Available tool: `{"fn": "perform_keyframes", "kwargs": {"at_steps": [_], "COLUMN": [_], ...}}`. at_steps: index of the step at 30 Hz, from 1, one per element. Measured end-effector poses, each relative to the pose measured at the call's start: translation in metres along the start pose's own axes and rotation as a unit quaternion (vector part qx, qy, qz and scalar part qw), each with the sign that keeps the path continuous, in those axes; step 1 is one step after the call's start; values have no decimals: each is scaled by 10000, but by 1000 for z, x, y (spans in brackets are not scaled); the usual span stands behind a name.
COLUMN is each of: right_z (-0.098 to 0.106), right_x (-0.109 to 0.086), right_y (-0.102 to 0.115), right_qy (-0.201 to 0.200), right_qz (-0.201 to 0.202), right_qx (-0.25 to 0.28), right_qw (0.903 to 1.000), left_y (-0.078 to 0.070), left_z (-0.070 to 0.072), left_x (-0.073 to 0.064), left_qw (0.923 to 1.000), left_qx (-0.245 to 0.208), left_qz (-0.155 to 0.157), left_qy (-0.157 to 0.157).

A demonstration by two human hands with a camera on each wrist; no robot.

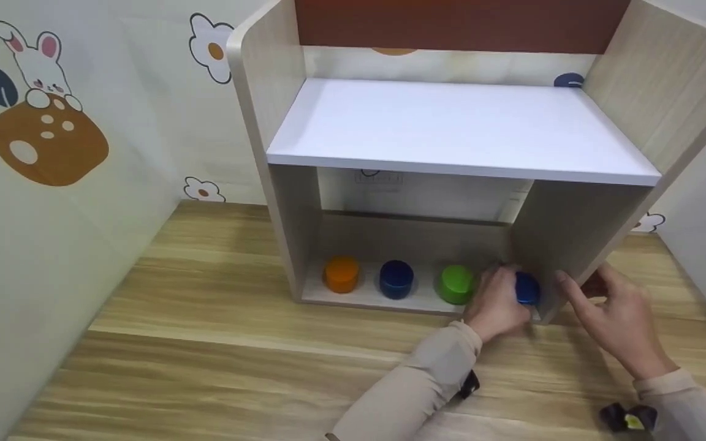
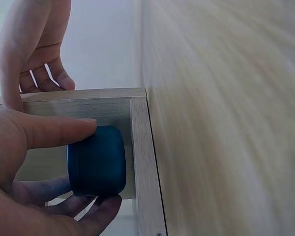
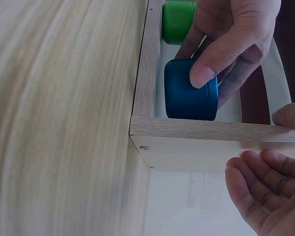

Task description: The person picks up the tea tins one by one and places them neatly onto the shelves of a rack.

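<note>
My left hand (image 1: 500,303) grips a small round blue lidded tin (image 2: 97,161) at the right end of the bottom shelf (image 1: 365,301). Thumb and fingers press on opposite sides of the tin, which is close to the right side panel (image 1: 580,226). My right hand (image 1: 619,318) holds that panel near its front edge, the thumb on the inner side and the fingers outside. Just left of my left hand stands a green tin (image 1: 456,284). Farther left are a dark blue tin (image 1: 396,279) and an orange tin (image 1: 341,274), spaced in a row.
The wooden shelf unit has a white middle shelf (image 1: 451,122) above the tins and a brown board (image 1: 457,24) at the top. It stands on a wood-grain table (image 1: 218,355). Walls with printed cartoons (image 1: 49,135) enclose the left and back.
</note>
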State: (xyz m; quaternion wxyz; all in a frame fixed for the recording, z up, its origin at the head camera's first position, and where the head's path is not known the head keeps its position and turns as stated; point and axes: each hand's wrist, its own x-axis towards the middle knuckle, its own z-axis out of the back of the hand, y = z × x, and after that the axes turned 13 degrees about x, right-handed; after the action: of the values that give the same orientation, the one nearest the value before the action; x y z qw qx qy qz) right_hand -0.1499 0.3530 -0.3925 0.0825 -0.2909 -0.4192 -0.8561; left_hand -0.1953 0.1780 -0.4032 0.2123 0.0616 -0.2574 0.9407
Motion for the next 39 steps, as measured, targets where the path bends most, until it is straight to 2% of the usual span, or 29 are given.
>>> {"fn": "perform_keyframes", "kwargs": {"at_steps": [13,23,33,39], "right_z": [-1,-2,-1,0], "right_x": [0,-1,0,-1], "right_y": [-1,-3,-2,-3], "right_qy": [16,88,156,45], "right_qz": [172,135,53,79], "right_qx": [122,120,130,84], "right_qw": [9998,9998,9998,9999], "left_y": [1,1,2,0], "left_z": [-4,-4,-3,5], "left_x": [-2,-1,-2,-2], "left_qw": [9996,9998,9999,9994], "left_qx": [232,125,60,-280], "left_qz": [93,162,63,189], "left_qy": [-109,-36,-82,65]}}
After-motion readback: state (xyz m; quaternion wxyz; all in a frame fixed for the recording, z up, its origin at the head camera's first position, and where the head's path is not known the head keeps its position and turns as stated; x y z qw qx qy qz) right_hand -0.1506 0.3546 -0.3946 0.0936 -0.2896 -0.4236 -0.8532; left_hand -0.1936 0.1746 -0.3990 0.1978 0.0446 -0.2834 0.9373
